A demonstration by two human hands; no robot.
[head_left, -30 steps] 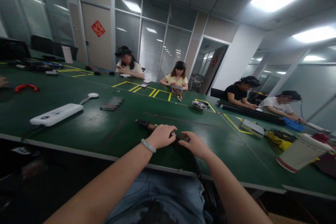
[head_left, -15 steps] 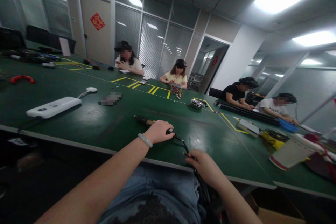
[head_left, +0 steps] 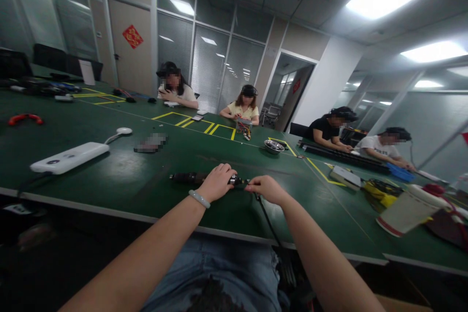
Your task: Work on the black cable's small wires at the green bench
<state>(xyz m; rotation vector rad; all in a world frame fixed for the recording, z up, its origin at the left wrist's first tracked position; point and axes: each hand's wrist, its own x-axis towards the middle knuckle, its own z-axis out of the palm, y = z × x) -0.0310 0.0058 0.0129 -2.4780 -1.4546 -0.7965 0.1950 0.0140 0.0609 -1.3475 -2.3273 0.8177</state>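
My left hand (head_left: 219, 181) is wrapped over a slim black electric screwdriver (head_left: 186, 177) lying across the green table near its front edge. Its narrow tip points left, and part of its body is hidden under my palm. At the tool's right end my right hand (head_left: 266, 189) pinches the end of a black cable (head_left: 267, 219), fingers closed. The cable runs down over the table edge. I cannot tell whether its plug is seated in the tool. A pale bangle (head_left: 199, 199) circles my left wrist.
A white power strip (head_left: 71, 157) and a blurred phone-like object (head_left: 150, 143) lie to the left, with red-handled pliers (head_left: 25, 118) beyond. A metal bowl (head_left: 274, 146) stands ahead. A white cup-like container (head_left: 405, 210) leans at right. Several people sit across the table (head_left: 204, 148).
The screwdriver has shifted left and lies straighter across the table. My right hand has moved up and left to the tool's end, bringing the cable end with it.
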